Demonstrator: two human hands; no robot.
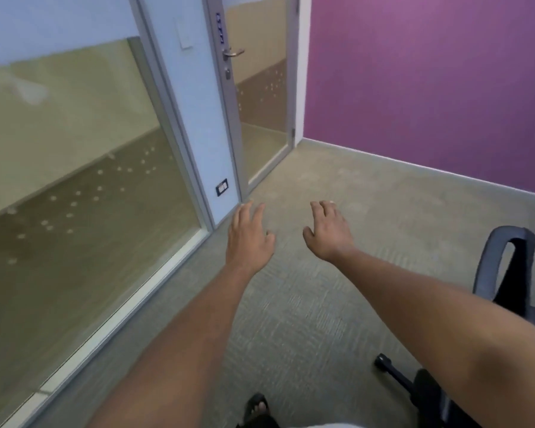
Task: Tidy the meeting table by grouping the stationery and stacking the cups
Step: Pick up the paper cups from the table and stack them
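Office chair [504, 291] cut off by right edge, its base partly hidden behind the right forearm [445, 329]. Beside the chair base, a sandalled foot [257, 410] cut by bottom edge. Frosted glass [74, 180] blurs whatever lies behind.

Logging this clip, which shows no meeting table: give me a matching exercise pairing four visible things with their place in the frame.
Things:
1. Metal lever door handle
2. Black wheeled office chair
3. Purple painted wall
4. Left hand

Places:
A. Right edge, on the carpet
B. Centre, open and empty
C. Top centre, on the glazed door
D. Upper right

Pairs: 1-C, 2-A, 3-D, 4-B
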